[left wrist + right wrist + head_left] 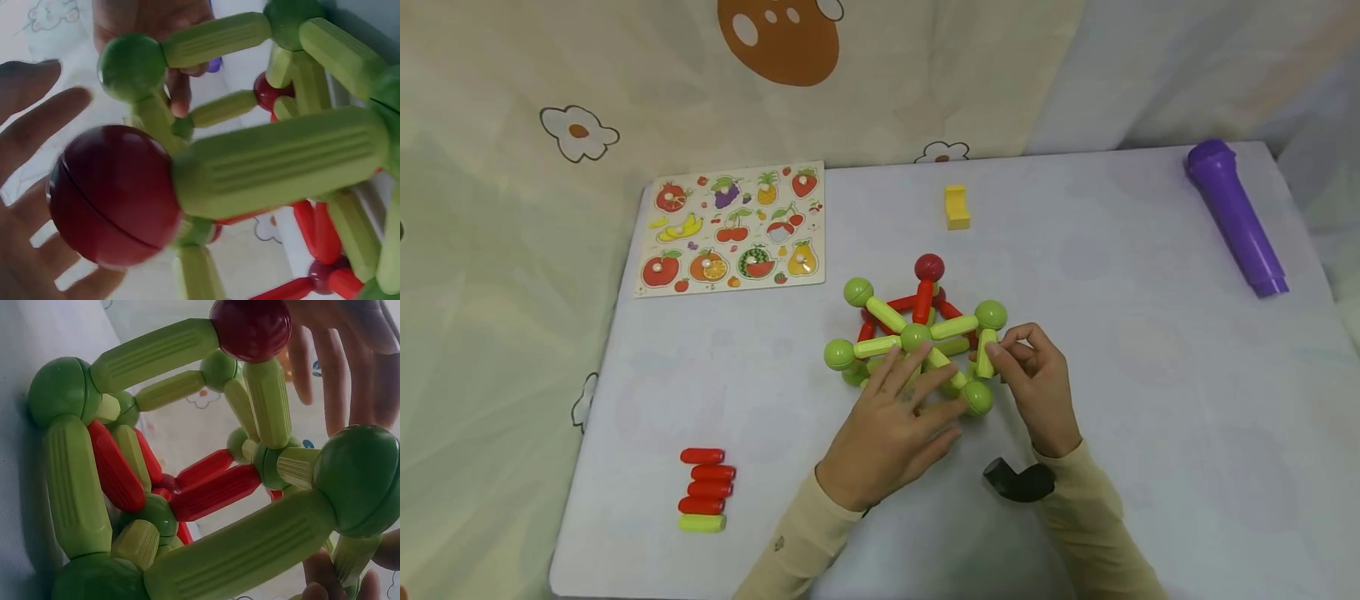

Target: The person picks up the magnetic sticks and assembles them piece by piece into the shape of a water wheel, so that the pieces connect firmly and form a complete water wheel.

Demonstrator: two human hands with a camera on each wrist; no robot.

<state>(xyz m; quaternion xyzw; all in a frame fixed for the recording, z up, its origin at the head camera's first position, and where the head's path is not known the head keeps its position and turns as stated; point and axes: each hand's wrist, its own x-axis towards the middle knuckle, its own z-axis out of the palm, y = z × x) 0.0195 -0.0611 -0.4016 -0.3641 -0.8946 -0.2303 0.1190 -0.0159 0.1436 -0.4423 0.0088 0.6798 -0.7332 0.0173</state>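
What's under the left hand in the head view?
The left hand lies with straight fingers on the rod-and-ball frame, covering its near green rods. The table beneath and any pieces there are hidden.

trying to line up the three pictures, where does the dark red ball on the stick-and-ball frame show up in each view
Head: the dark red ball sits at the far top of the frame, above centre.
Left wrist: a dark red ball fills the lower left, beside the left hand; whether it is the same ball is unsure.
Right wrist: a dark red ball at the top edge, right of centre.
Shared landmark: the yellow-green sticks joined to it.
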